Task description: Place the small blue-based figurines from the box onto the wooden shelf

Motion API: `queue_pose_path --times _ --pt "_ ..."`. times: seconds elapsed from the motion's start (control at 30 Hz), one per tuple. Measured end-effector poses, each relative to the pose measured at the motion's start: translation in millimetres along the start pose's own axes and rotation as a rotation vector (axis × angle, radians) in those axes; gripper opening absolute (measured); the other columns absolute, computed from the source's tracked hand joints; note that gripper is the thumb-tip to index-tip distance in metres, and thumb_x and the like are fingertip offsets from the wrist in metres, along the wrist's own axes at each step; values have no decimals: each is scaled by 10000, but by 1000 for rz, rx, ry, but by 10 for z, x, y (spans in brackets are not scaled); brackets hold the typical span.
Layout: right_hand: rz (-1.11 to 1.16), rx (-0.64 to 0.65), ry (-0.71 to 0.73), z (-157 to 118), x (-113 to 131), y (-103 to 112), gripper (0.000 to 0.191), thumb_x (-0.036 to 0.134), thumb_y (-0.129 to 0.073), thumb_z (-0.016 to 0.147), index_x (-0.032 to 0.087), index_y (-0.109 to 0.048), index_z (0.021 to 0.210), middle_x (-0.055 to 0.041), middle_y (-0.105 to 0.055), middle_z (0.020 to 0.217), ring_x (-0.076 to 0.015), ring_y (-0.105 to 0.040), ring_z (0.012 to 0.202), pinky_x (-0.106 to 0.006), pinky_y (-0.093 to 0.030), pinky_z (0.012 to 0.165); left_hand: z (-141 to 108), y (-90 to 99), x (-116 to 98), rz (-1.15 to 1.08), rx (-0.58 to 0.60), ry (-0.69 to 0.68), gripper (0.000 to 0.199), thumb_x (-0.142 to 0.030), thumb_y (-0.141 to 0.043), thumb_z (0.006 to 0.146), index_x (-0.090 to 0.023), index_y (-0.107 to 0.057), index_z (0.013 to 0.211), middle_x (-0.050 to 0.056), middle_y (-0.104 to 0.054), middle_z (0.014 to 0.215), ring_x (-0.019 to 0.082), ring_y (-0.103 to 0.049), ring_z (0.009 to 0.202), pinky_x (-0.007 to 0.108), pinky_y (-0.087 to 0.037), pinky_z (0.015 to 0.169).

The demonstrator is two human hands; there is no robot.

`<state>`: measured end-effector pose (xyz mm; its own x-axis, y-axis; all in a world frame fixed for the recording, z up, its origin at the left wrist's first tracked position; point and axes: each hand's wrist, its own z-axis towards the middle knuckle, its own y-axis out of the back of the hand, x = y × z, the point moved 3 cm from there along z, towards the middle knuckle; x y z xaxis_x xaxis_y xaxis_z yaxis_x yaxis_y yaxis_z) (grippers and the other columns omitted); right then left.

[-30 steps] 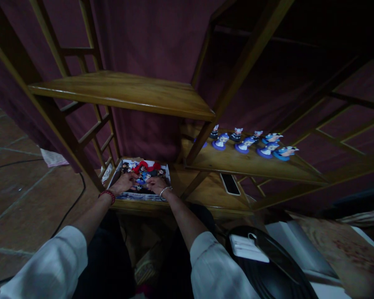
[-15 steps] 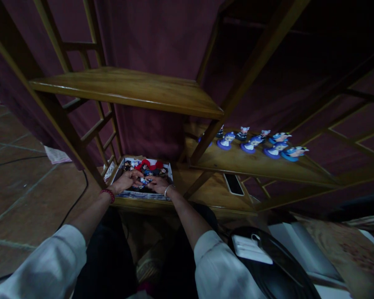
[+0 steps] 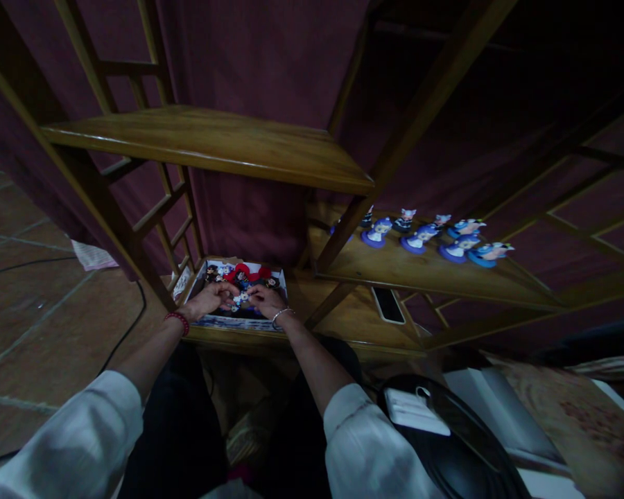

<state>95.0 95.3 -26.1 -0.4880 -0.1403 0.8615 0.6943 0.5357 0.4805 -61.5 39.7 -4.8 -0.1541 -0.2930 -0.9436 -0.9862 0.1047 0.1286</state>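
Observation:
A shallow open box on the low wooden shelf holds several small figurines, some with dark hair, and a bright red item. Over the box, my left hand and my right hand face each other, fingers curled inward. Between their fingertips is a small white and blue figurine, pinched from both sides. Its lower part is hard to make out in the dim light.
To the right, several figurines on purple, blue and dark bases stand on a higher shelf. A phone lies on the lower shelf. Overhead juts another wooden shelf board. A black stool bears a white item.
My right hand's fingers have drawn up and curled more around the small figurine, which now shows more plainly between the hands. My left hand has hardly moved.

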Motion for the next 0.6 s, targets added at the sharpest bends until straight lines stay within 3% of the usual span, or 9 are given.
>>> queue_pose_path --times 0.23,0.43,0.5,0.6 --pt "-33 0 -63 61 -78 -23 416 177 -596 711 202 -517 1119 -3 -647 832 -110 -587 675 -251 -482 676 -19 -13 -1 -19 63 -27 361 -439 -576 657 -116 -589 817 70 -606 871 193 -598 814 345 -497 705" --pt "-32 -5 -12 50 -59 -36 221 213 -614 693 178 -634 910 -1 -656 830 -131 -599 740 -251 -476 702 11 -19 31 1 76 -36 312 -417 -605 628 -130 -613 751 61 -631 811 205 -573 862 326 -498 688" --pt "-53 -28 -10 51 -64 -29 214 222 -611 695 183 -634 904 2 -658 834 -131 -601 750 -247 -474 707 38 -18 51 -1 39 -37 266 -373 -585 655 -127 -612 754 59 -632 791 192 -580 835 306 -497 665" --pt "-109 -77 -39 59 -84 -7 213 235 -588 713 193 -624 919 -3 -658 870 -124 -603 743 -239 -472 706 92 15 101 82 -118 -15 194 -277 -513 710 -118 -605 772 60 -630 768 156 -591 740 258 -482 613"
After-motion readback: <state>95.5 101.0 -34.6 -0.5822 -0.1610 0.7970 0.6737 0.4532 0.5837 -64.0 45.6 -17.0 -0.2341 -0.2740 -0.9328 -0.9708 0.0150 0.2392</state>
